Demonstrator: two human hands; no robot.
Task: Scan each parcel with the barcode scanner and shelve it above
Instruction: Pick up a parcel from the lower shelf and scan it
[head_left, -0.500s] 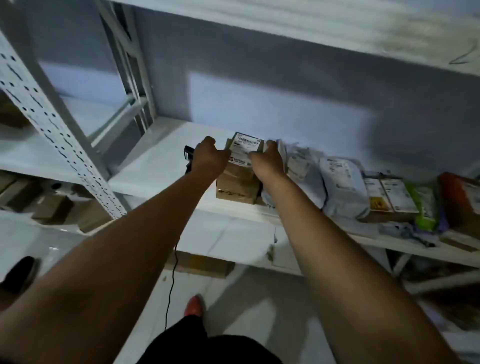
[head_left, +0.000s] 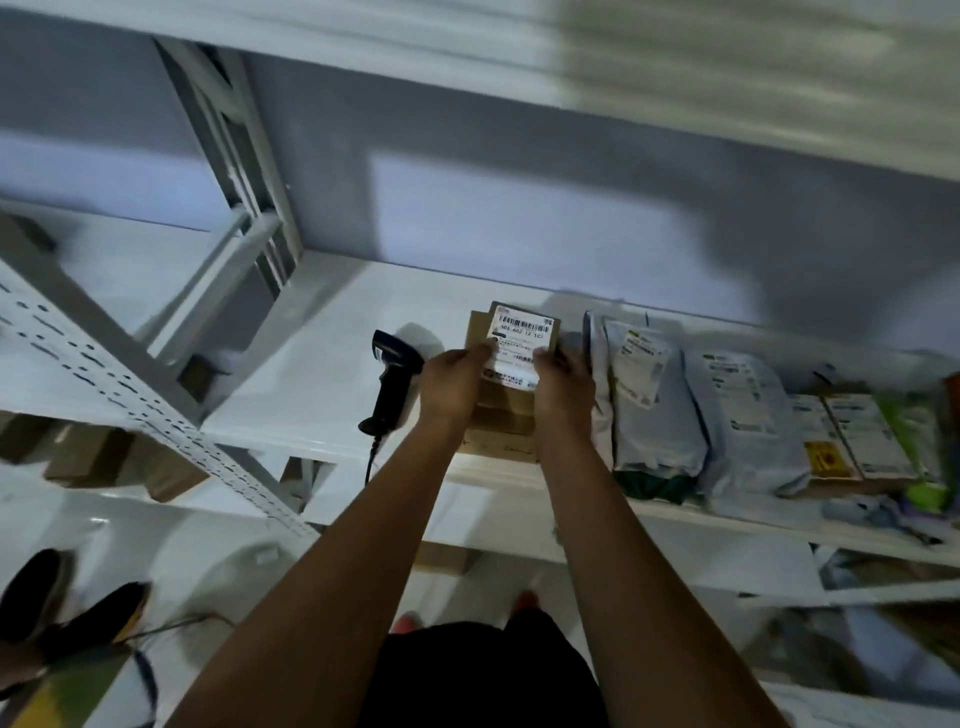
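Observation:
A small cardboard parcel (head_left: 524, 338) with a white barcode label facing up sits on top of a stack of brown boxes (head_left: 504, 441) on the white shelf (head_left: 311, 384). My left hand (head_left: 454, 384) grips its left side and my right hand (head_left: 563, 387) grips its right side. The black barcode scanner (head_left: 389, 379) lies on the shelf just left of my left hand, its cable hanging over the front edge.
Grey mailer bags (head_left: 654, 410) and more labelled parcels (head_left: 852, 441) line the shelf to the right. A perforated shelf upright (head_left: 130, 384) slants at the left. The shelf above (head_left: 675, 67) runs overhead. Boxes sit on lower shelves, and shoes are on the floor at the bottom left.
The view has shifted, so the scanner now shows fully beside my left hand. Both hands have slid back along the top parcel, uncovering more of its label.

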